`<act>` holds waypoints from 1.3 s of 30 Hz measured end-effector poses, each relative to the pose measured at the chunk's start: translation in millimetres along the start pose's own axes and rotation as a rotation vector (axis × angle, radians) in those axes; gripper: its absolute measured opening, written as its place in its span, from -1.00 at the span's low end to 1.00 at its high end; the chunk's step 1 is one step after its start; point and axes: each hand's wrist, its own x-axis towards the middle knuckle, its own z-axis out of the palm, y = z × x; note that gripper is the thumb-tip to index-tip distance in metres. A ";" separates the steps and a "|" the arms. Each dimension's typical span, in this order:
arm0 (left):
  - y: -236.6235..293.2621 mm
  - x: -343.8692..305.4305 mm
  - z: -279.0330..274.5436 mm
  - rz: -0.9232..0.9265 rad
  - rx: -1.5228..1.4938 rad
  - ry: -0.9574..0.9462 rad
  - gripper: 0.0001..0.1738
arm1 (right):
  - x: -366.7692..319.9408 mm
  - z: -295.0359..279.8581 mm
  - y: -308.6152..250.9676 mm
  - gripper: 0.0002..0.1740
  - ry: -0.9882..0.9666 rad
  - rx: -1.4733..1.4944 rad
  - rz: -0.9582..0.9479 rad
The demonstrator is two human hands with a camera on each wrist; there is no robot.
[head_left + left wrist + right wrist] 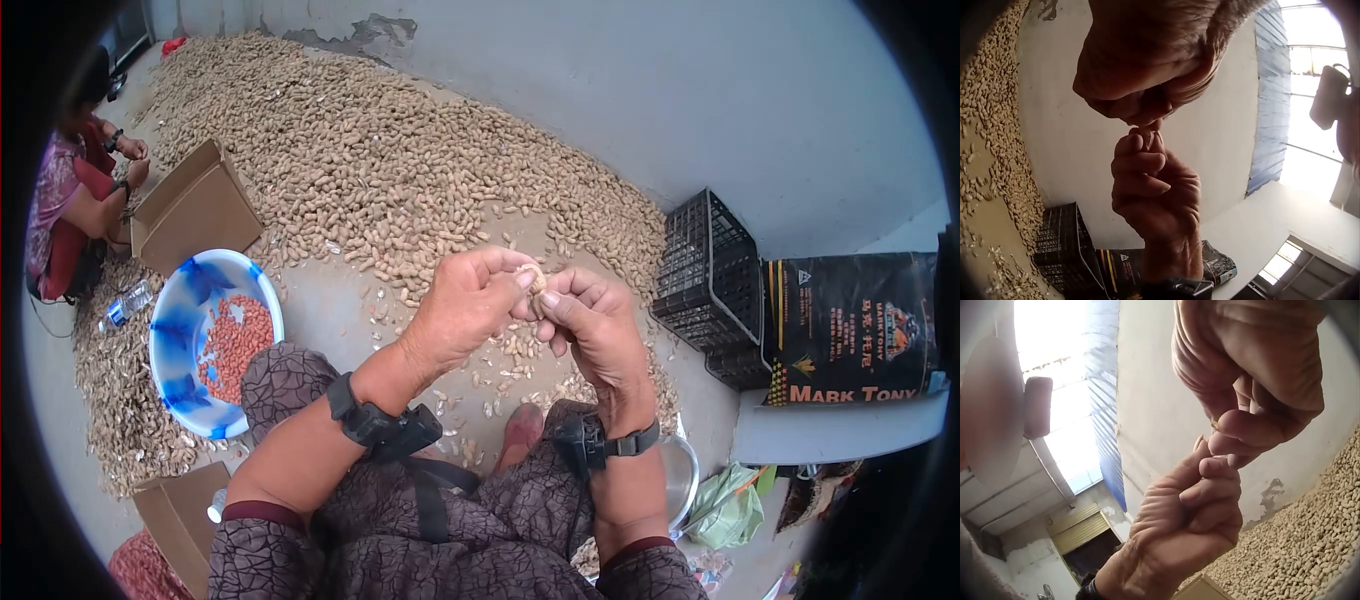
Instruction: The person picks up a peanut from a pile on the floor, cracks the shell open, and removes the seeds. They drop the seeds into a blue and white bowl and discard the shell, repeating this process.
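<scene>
Between the fingertips of both hands, above the lap, is a tan peanut in its shell [537,279]. My left hand [462,305] pinches it with thumb and forefinger from the left. From the other side the right hand [598,322] pinches it too, thumb bent against the forefinger. Both wrist views show the fingertips of the two hands meeting, the left hand [1175,528] below the right one [1254,369]; fingers hide most of the peanut there. A large heap of unshelled peanuts [340,150] spreads over the floor ahead.
At the left, a blue-and-white basin [165,345] holds red shelled peanuts [238,345], near a cardboard box [195,215], a bottle [128,303] and a pile of shells [125,420]. Another person [85,190] sits beyond. Black crates [710,285] and a printed sack [850,325] stand right.
</scene>
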 end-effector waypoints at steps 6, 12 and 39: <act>0.5 -1.8 0.5 0.067 0.028 -0.084 -0.80 | -0.7 -0.5 1.4 -0.86 -0.025 0.084 -0.023; 7.2 -1.4 -8.6 0.122 0.168 -0.097 -0.88 | -4.7 4.5 -2.8 -0.86 -0.108 0.057 -0.018; -5.0 -1.2 -1.9 0.097 -0.166 0.024 -0.82 | 3.0 17.3 6.3 -0.86 -0.032 0.190 -0.053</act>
